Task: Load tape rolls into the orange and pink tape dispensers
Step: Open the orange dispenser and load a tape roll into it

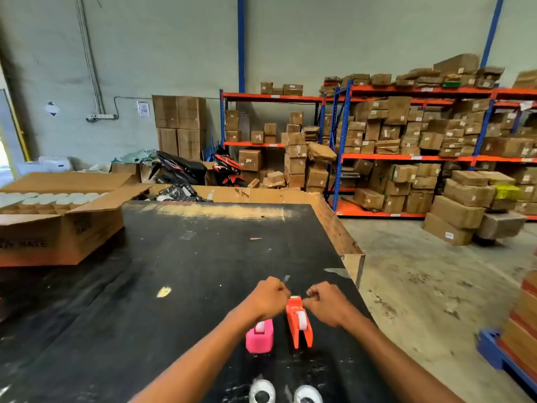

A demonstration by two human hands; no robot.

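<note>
Fingers of both hands curled tight, pinching at the front tip of the orange dispenser (298, 321); what sits between the fingertips is too small to tell, maybe a tape end. Left hand (268, 298) on the dispenser's left side, right hand (327, 303) on its right, knuckles up, forearms coming in from the bottom edge. Orange dispenser upright on the black table (174, 257), white tape roll (301, 319) seated in its slot. Pink dispenser (259, 336) just left of the orange one, also carrying a white roll, its front end hidden under the left wrist. Nearer than the orange dispenser, at the bottom edge, two loose white tape rolls (262, 391) flat on the table. Left of it, a small pale scrap (163, 291). Far left, an open cardboard box (58, 216) packed with white rolls. Beyond the table's far edge, flat cardboard and a dark plastic bag (177, 193), then parked scooters (200, 168). Far right behind, orange-and-blue racking (406, 157) stacked with brown cartons, more cartons on the concrete floor
</note>
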